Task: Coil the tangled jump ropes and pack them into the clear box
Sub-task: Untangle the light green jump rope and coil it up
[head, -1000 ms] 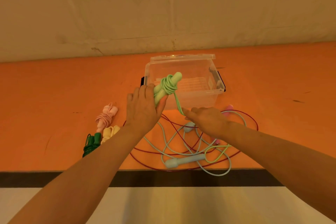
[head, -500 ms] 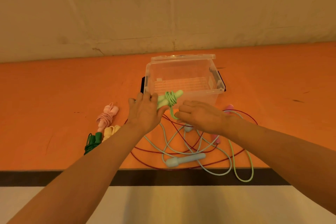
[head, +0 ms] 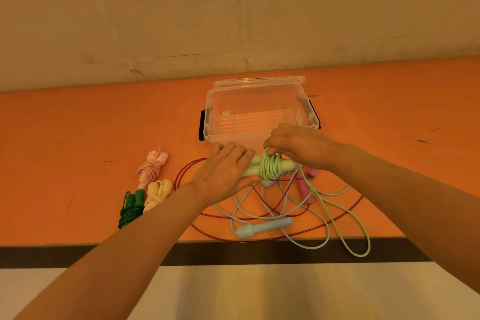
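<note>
My left hand (head: 224,171) grips the paired handles of a light green jump rope (head: 271,167), held level just in front of the clear box (head: 259,109). My right hand (head: 298,145) pinches the green cord on top of the wraps around those handles. The loose green tail runs down to a loop past the table's front edge. The clear box stands open with its lid behind it and nothing inside. Under my hands a light blue rope (head: 262,227) and a thin red rope (head: 306,226) with pink handles lie tangled on the orange table (head: 78,138).
Three coiled ropes lie left of my arm: a pink one (head: 152,166), a cream one (head: 157,193) and a dark green one (head: 131,209). A pale wall rises behind the table. A dark strip edges the table's front.
The green handles have dropped from tilted above the box to level in front of it. My right hand rose from the table to the wraps, and the green tail slid out over the edge.
</note>
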### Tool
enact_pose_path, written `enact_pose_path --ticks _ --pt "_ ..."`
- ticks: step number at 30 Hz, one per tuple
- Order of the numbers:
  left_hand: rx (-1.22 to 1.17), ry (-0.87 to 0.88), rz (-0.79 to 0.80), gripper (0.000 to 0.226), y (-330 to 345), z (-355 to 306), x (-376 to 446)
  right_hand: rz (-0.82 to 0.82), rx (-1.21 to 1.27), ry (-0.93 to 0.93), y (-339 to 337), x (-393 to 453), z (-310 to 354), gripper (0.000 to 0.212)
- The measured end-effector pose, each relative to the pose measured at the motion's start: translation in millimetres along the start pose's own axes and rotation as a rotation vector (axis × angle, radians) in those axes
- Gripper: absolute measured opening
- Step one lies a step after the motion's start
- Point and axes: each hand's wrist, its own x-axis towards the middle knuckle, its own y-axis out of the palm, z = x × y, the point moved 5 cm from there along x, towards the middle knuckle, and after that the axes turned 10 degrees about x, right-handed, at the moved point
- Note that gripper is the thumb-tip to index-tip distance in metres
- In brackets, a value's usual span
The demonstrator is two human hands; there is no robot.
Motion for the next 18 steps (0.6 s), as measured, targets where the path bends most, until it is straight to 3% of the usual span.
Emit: enact_pose_path --ticks 7,10,18 --pt "-0.039 0.245 -0.182 0.047 -29.6 -16.8 0.4 0.031 0.035 0.207 -5.0 -29.3 -34.7 0.055" --pt "-0.020 0.172 -0.197 0.048 -31.3 -5.9 4.2 -0.041 0.021 0.230 -3.7 -37.5 -40.3 0.061" --pt "-0.132 -0.065 -0.186 0.050 -22.5 41.0 -4.6 -0.111 -0.056 0.095 3.9 -25.7 -13.5 0.042"
